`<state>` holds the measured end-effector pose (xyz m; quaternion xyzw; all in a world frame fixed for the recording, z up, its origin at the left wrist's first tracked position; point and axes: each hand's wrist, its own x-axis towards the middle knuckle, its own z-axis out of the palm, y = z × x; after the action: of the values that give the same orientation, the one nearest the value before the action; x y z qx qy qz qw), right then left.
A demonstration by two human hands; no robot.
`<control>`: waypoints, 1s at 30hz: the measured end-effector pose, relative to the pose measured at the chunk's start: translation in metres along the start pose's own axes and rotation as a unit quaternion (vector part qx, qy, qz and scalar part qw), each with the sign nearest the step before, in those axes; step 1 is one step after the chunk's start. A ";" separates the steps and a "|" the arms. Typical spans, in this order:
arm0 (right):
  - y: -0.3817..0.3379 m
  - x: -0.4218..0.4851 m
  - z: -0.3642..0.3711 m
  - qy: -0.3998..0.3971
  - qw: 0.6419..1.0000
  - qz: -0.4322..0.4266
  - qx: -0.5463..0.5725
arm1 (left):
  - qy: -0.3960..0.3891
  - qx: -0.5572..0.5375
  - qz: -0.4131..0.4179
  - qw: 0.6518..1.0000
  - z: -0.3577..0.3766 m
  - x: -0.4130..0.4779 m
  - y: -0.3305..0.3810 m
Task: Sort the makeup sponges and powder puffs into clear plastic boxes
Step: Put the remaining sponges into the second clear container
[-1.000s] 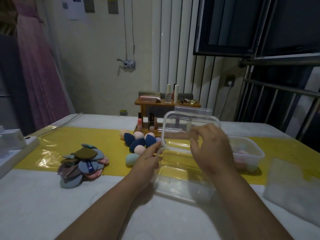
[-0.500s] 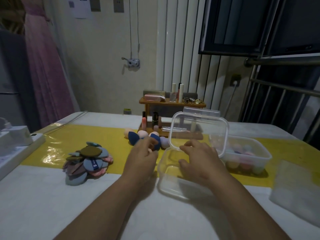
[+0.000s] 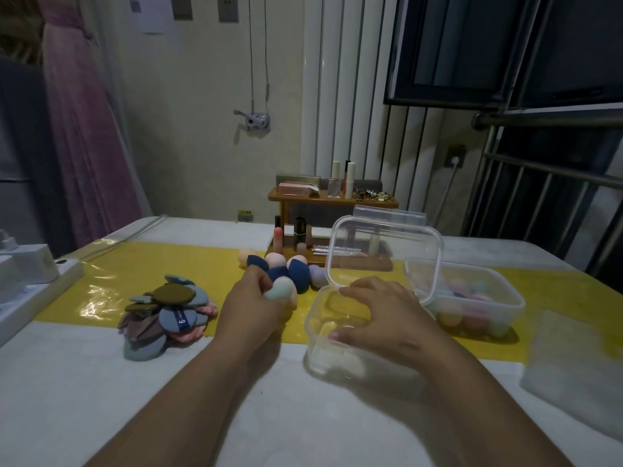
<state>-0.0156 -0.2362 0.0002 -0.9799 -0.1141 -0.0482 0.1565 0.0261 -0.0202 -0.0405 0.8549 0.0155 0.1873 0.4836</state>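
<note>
Head view: a white desk (image 3: 101, 399) with a glossy yellow runner (image 3: 135, 274) across it, seen over a person's two bare forearms.
Far left: a white power strip (image 3: 33, 284) sits at the desk's left edge; a pink garment (image 3: 84, 129) hangs in the upper left of the frame.
Powder puffs: a loose pile of flat round powder puffs (image 3: 168, 311) in blue, brown, mauve and pink lies left of centre, partly on the runner, outside either box.
Left hand: the left hand (image 3: 256, 308), just left of centre, has its fingers curled round a mint-green sponge (image 3: 279, 288); a peach one shows just beside it.
Loose sponges: navy, peach and lilac makeup sponges (image 3: 296, 273) lie bunched on the runner just beyond that hand.
Shelf: a small wooden shelf (image 3: 332, 200) with bottles and tubes stands behind them, at centre frame.
Open box: a clear plastic box (image 3: 317, 348) sits right of centre, its hinged lid (image 3: 384, 251) standing upright at the back.
Right hand: the right hand (image 3: 387, 311) lies over the box's mouth, fingers spread and relaxed, fingertips on the far rim, thumb against the left wall.
Second box: a second clear box (image 3: 505, 318), right of the lid, holds pastel sponges.
Far right: a frosted plastic sheet (image 3: 573, 365) lies flat on the desk at the frame's right edge.
</note>
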 end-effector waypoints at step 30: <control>-0.003 0.013 -0.004 0.038 0.977 0.087 0.189 | -0.228 -0.245 -0.177 0.926 0.019 -0.026 0.023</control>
<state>-0.0040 -0.2324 0.0062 -0.9363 -0.0299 -0.0494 0.3465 0.0044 -0.0534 -0.0380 0.7128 0.0094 -0.1031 0.6937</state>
